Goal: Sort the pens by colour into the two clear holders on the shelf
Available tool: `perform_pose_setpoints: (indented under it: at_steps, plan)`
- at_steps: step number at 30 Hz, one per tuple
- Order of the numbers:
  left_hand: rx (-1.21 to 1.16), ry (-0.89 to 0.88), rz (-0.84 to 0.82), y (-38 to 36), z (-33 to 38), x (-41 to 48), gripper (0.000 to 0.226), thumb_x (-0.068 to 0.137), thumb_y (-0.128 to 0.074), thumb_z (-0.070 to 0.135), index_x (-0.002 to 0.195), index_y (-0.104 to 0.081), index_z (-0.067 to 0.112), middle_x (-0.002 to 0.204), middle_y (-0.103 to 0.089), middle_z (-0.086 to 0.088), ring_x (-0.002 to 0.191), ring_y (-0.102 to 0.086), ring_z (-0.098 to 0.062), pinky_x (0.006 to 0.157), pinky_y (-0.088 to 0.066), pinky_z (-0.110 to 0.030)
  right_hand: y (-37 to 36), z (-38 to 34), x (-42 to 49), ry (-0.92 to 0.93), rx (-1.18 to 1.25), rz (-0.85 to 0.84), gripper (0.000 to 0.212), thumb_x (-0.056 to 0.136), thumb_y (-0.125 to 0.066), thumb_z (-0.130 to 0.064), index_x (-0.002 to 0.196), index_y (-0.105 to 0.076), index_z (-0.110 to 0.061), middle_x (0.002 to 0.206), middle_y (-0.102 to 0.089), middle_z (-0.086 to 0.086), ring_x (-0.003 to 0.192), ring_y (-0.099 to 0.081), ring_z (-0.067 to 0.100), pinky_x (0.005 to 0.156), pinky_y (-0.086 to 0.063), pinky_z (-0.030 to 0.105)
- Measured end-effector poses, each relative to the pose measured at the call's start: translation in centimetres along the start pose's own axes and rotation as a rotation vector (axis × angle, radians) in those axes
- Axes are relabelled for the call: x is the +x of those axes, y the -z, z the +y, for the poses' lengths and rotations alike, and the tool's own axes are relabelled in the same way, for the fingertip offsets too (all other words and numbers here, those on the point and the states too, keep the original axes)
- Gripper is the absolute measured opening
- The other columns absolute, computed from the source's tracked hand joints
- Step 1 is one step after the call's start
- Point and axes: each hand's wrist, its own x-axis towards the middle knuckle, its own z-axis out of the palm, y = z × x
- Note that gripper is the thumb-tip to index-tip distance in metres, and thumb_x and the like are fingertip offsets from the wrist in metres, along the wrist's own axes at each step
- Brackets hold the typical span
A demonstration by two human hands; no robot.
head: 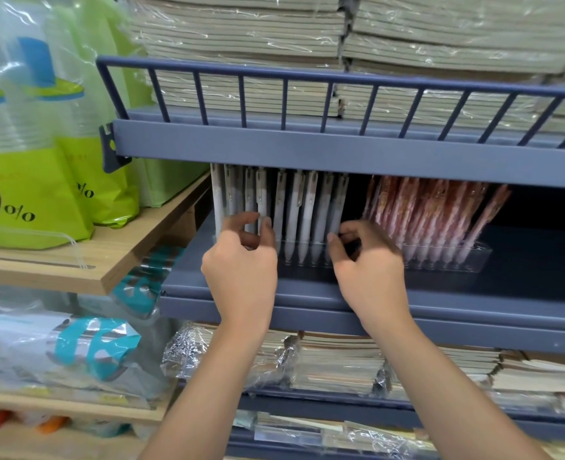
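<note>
Several white pens (304,214) stand tip-down in the left clear holder (299,258) on the blue metal shelf (473,313). Several pink-red pens (430,214) lean in the right clear holder (473,260). My left hand (241,257) pinches a white pen (261,197) near the left end of the white row, between thumb and fingers. My right hand (367,257) has its fingers curled round the white pens at the right end of that row, next to the pink ones. The lower parts of those pens are hidden behind my hands.
The blue railed shelf (307,141) above overhangs the pen tops, loaded with wrapped paper stacks (241,44). Green bags (25,194) stand on a wooden shelf (75,263) to the left. Wrapped notebooks (334,360) fill the shelf below.
</note>
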Motion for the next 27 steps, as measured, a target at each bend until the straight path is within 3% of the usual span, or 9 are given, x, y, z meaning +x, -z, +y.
perform_pose_setpoints:
  at_steps: [5,11,19,27]
  plan:
    - [0.038,-0.010,-0.020,-0.19,-0.28,0.05,0.010,0.092,-0.068,0.032,0.100,-0.071,0.027,0.061,-0.065,0.012,0.065,-0.064,-0.020,0.068,-0.053,-0.035,0.03,0.03,-0.02,0.003,0.001,0.003,0.009,0.090,-0.066,-0.021,0.095,-0.066,-0.013,0.091,-0.065,-0.001,0.081,-0.059,0.012,0.071,-0.046,0.024]
    - [0.038,0.009,-0.027,-0.28,-0.38,0.31,0.007,0.091,-0.069,0.031,0.096,-0.071,0.026,0.066,-0.070,0.003,0.071,-0.066,-0.024,0.070,-0.052,-0.035,-0.03,0.13,0.04,-0.007,0.007,-0.001,0.010,0.090,-0.066,-0.022,0.096,-0.065,-0.014,0.092,-0.065,-0.001,0.081,-0.059,0.013,0.072,-0.045,0.023]
    - [0.039,0.029,-0.036,-0.22,-0.13,0.55,0.006,0.090,-0.070,0.032,0.092,-0.068,0.026,0.065,-0.069,0.007,0.069,-0.066,-0.025,0.072,-0.054,-0.040,0.10,-0.11,0.02,-0.007,0.020,-0.003,0.010,0.090,-0.066,-0.021,0.096,-0.065,-0.012,0.091,-0.066,0.001,0.080,-0.060,0.015,0.071,-0.050,0.028]
    - [0.057,0.008,-0.035,-0.16,0.05,0.59,0.013,0.089,-0.071,0.031,0.087,-0.058,0.034,0.059,-0.063,0.014,0.066,-0.065,-0.018,0.069,-0.053,-0.034,0.12,-0.16,-0.01,-0.021,0.025,-0.013,0.011,0.091,-0.065,-0.021,0.097,-0.065,-0.012,0.092,-0.066,0.002,0.083,-0.061,0.017,0.074,-0.052,0.032]
